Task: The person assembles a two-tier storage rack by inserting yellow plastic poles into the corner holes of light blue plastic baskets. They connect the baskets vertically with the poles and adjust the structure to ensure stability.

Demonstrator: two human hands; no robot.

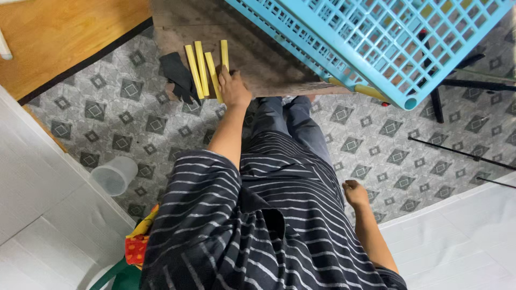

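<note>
Four long, flat yellow strips [204, 70] lie side by side near the edge of a worn brown wooden table [269, 59]. They look thin and stiff, like slats, and they fan out a little. The left hand [234, 88] rests on the table edge with its fingers bent down on the end of the nearest strip; I cannot tell if it grips it. A floppy black cloth piece [180, 75] lies just beside the strips, on their other side. A big light blue plastic basket [387, 43] with a grid of holes sits on the table and sticks out over its edge. The right hand [356, 193] hangs low by the person's side, loosely curled, holding nothing. The person wears a dark shirt with thin white stripes [258, 225]. The floor [376, 156] has grey tiles with diamond shapes. A clear plastic cup [114, 174] stands on it by a white wall.
</note>
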